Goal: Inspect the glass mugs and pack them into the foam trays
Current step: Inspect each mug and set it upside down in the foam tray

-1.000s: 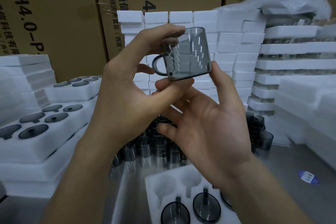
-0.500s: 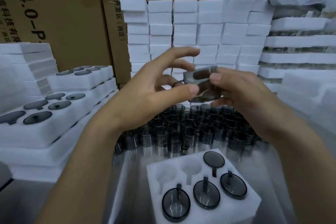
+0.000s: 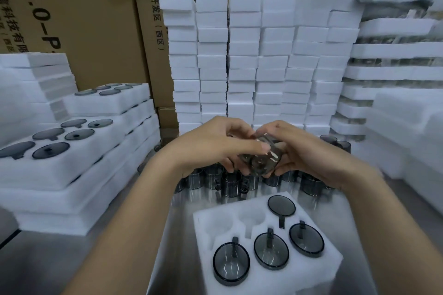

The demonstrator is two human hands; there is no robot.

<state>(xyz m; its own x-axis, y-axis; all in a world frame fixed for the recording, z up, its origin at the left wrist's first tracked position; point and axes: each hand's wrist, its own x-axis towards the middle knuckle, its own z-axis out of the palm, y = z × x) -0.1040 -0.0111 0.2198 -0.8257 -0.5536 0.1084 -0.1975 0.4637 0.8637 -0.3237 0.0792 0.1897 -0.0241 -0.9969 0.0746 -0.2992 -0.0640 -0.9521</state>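
1. Smoky glass mug (image 3: 262, 160) held between both hands, above the cluster of loose mugs (image 3: 230, 181) on the metal table (image 3: 163, 235). It lies tilted, base turned toward the camera.
2. Left hand (image 3: 211, 146): fingers curled over the mug's left and upper side, thumb tip pressed on the glass near the base rim. Closed on the mug, not flat.
3. Right hand (image 3: 302, 151): fingers wrapped around the mug's right side and underneath, cupping it. Also closed on the mug. Handle hidden; cannot tell which way it points.
4. Foam tray (image 3: 330, 261) sits on the table just below the hands, nearer the camera. Four pockets filled with mugs, bases up; two pockets at the rear left stand empty.
5. Left of the hands: stack of filled trays (image 3: 100, 165), dark mug bases showing in the top layers.
6. Behind: wall of white foam blocks (image 3: 244, 60), cardboard boxes (image 3: 96, 19) beyond.
7. Right: more foam layers (image 3: 393, 74), blurred.
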